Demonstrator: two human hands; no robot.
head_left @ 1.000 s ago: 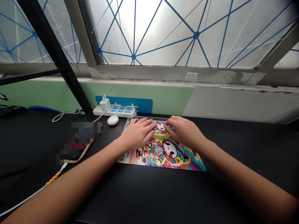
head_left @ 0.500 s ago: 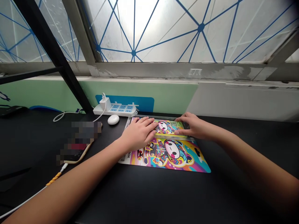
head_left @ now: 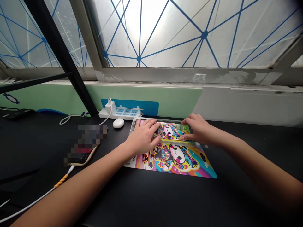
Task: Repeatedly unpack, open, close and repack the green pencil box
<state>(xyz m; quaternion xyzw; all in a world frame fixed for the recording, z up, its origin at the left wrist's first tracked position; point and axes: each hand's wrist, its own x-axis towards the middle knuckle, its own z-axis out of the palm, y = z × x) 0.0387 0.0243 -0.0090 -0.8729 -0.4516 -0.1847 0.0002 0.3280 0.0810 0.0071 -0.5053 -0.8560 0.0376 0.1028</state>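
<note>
On the black desk (head_left: pixel 146 195) lies a brightly printed backing card (head_left: pixel 177 157) with a cartoon character on it. Across its far half sits a clear plastic blister pack (head_left: pixel 163 141) holding a smaller case (head_left: pixel 169 130) with the same print and a green part at its right end. My left hand (head_left: pixel 144 134) rests flat over the left side of the pack, fingers stretched out and slightly apart. My right hand (head_left: pixel 194 127) grips the pack's right end, thumb on the near side and fingers on the far side. Part of the pack is hidden beneath both hands.
Left of the pack are a white rounded case (head_left: pixel 118 123), a power strip (head_left: pixel 125 113) with a plugged-in charger (head_left: pixel 110 107), and a phone (head_left: pixel 88 146) on a white cable (head_left: pixel 35 203). A black slanted post (head_left: pixel 63 60) rises at left; a window ledge (head_left: pixel 151 77) runs behind.
The camera view has shifted a little, so everything appears slightly lower and further right. Both hands keep nearly the same places on the pack.
</note>
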